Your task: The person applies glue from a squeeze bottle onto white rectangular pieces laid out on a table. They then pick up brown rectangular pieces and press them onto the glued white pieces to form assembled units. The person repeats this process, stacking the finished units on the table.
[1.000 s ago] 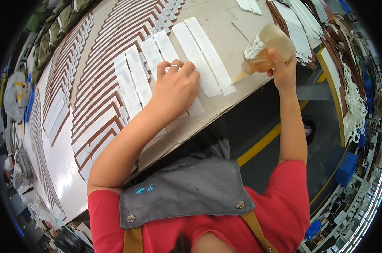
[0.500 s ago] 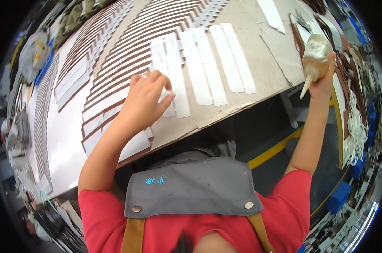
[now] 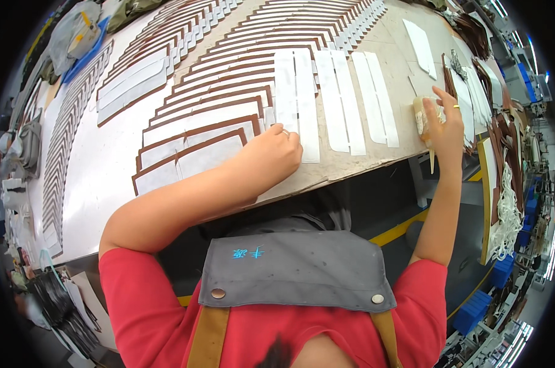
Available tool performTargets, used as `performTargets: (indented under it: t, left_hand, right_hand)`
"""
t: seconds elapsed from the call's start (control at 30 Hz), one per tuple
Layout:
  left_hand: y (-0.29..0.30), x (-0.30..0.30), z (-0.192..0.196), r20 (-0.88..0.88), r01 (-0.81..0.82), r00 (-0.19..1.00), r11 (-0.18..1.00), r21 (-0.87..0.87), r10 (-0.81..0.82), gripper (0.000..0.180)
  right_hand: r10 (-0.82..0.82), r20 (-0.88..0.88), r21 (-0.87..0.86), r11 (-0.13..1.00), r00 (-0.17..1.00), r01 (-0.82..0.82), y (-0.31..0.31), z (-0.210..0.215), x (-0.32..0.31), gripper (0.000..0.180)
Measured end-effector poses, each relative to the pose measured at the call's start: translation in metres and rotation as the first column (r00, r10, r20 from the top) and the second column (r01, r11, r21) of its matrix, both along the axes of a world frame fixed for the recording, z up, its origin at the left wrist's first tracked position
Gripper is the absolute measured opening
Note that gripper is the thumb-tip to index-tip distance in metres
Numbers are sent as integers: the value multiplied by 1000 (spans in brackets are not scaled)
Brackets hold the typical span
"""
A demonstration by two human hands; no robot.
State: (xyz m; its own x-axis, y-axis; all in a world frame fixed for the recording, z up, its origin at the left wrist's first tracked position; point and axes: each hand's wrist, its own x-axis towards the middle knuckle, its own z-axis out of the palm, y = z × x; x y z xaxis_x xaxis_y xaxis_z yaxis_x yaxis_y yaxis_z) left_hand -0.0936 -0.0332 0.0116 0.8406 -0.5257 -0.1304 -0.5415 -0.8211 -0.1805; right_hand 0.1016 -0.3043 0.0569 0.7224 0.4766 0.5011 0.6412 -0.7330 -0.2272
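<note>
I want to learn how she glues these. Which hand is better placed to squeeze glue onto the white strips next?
Probably the right hand: it already grips the clear, amber-filled squeeze bottle, nozzle pointing down, just beside the long white strips. The left hand rests flat on one strip, seemingly steadying it.

Six long white strips (image 3: 335, 98) side by side on the counter (image 3: 106, 165), one squeeze bottle (image 3: 425, 119) right of the strips, two hands, left hand (image 3: 271, 156) at the strips' near ends, right hand (image 3: 446, 126) on the bottle, brown-edged pieces (image 3: 197, 147) left of the strips too many to count.
</note>
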Motion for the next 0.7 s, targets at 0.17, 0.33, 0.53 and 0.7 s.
performTargets:
  t: [0.17,0.33,0.53,0.7]
  left_hand:
    - [8,3,2,45,-114,991,976,-184,124,11]
    - [49,-11,41,-92,-184,859,135,-974,503,15]
    - [73,-72,70,-298,-122,852,-389,-913,431,12]
    - [92,-112,59,-338,-79,812,-483,-872,476,16]
  right_hand:
    - [125,-71,142,983,990,-114,38,-6,-33,26]
    - [348,-420,519,850,838,-93,91,-42,-57,29]
    - [662,-539,824,541,520,165,165,-51,-85,46]
    - [753,-478,878,422,452,226,186,-40,-100,44]
